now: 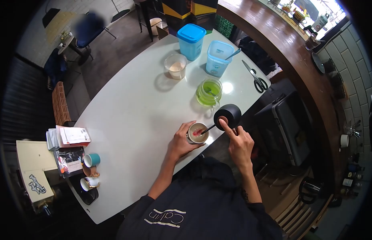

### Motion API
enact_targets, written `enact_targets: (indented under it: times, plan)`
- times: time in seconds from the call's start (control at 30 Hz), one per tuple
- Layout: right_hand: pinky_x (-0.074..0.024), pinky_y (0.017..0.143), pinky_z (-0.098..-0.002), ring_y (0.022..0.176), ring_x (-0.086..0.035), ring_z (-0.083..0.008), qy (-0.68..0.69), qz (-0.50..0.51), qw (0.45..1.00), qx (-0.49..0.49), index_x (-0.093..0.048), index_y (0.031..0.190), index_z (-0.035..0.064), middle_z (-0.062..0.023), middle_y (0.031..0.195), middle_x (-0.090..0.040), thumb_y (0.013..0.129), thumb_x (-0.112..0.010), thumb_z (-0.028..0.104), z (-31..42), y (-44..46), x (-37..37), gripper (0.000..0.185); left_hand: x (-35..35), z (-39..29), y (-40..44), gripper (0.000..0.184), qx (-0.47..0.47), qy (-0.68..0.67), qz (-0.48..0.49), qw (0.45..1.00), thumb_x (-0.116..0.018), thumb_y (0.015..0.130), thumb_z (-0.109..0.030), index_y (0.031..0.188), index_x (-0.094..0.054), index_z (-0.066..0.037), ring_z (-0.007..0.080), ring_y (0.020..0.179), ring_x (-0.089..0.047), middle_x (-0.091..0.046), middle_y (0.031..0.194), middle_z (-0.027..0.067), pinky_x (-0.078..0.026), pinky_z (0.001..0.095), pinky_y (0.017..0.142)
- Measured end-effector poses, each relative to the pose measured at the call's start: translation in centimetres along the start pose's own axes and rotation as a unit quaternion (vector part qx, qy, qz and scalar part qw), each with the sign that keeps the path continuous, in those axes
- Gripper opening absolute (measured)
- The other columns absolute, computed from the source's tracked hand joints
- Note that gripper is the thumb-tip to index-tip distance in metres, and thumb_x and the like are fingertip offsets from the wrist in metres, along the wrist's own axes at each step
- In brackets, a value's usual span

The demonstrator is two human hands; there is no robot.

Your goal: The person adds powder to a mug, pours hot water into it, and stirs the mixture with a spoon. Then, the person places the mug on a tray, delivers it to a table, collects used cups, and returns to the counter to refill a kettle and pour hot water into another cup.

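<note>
My left hand [181, 141] is wrapped round a pale cup [190, 135] near the table's edge. Inside the cup lies something red and wet-looking. My right hand [241, 145] holds a black gooseneck kettle [231, 111], its index finger pressing on the brown lid knob; the handle is hidden under the hand. The kettle's thin spout reaches over the cup's rim. I cannot tell whether liquid is flowing. Just beyond the kettle stands a glass jug [210, 89] of green liquid with a spoon in it.
Behind the jug are an open blue tub [218, 60], a lidded blue tub [191, 42] and a clear cup [176, 67] of pale powder. Scissors [258, 82] lie at the right edge. Mugs [92, 160], a phone [90, 195] and packets [70, 160] sit at left.
</note>
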State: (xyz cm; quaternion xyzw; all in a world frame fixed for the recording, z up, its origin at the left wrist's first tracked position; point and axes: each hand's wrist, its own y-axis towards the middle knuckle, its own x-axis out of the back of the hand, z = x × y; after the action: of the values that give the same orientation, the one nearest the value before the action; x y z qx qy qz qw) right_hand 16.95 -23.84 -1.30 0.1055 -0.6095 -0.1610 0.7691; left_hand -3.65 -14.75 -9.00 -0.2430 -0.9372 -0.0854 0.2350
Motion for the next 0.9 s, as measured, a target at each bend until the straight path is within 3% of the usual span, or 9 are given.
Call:
enact_targets:
  times: [0.5,0.9]
  plan:
    - [-0.0448,0.061,-0.0334,0.065,-0.055,-0.0183,-0.005,-0.033,0.994,0.102,-0.052,0.141,0.0407,-0.0039,0.075,-0.052,0.079,-0.058,0.0,2.6,-0.8,1.7,0.074,0.6,0.7,-5.3,0.09,-0.029,0.031,-0.05,0.998,-0.095,0.055,-0.031,0.131,-0.054,-0.004,0.0306,0.11,-0.063,-0.062,0.119,0.0143,-0.052,0.0412,0.094]
    - [-0.0421,0.061,-0.0338,0.066,-0.056,-0.0186,0.023,-0.044,0.996,0.075,-0.052,0.141,0.0399,-0.003,0.077,-0.053,0.077,-0.058,-0.005,6.9,-5.8,0.4,0.079,1.4,1.5,-9.5,0.092,-0.014,0.029,-0.079,0.996,-0.094,0.055,-0.033,0.132,-0.054,-0.003,0.0318,0.111,-0.062,-0.061,0.121,0.0146,-0.051,0.0414,0.095]
